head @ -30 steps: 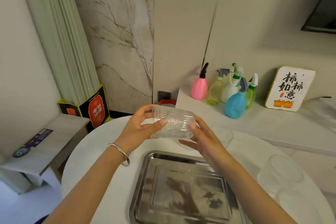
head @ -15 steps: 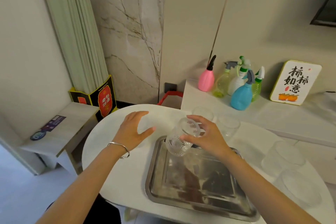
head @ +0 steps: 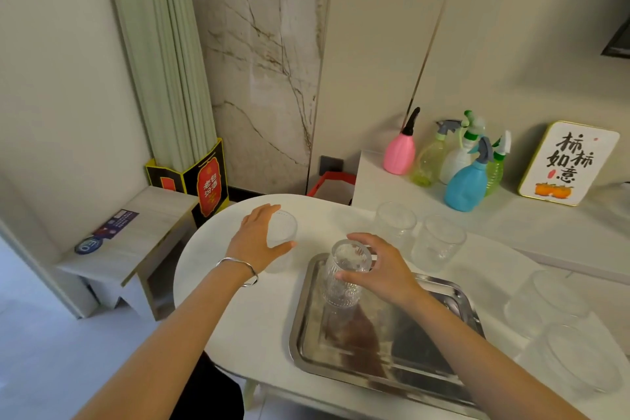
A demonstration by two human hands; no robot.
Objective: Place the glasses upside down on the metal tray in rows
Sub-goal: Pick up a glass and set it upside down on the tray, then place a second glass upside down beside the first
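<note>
A textured clear glass (head: 342, 285) stands upside down in the far left corner of the metal tray (head: 385, 365). My right hand (head: 378, 269) grips it around its upturned base. Left of the tray, my left hand (head: 257, 239) wraps around a frosted glass (head: 282, 232) that stands on the white table (head: 238, 310). Two more clear glasses (head: 395, 222) (head: 437, 242) stand upright behind the tray. Two further glasses (head: 545, 300) (head: 579, 361) stand on the table's right side.
Several spray bottles (head: 465, 177) and a small sign (head: 567, 164) sit on the ledge behind the table. A low wooden bench (head: 136, 239) and a dark box (head: 208, 181) stand at the left by the curtain.
Both hands first held the textured glass sideways over the tray. My right hand turned it over and set it down in the tray's corner, while my left hand moved left onto the frosted glass.
</note>
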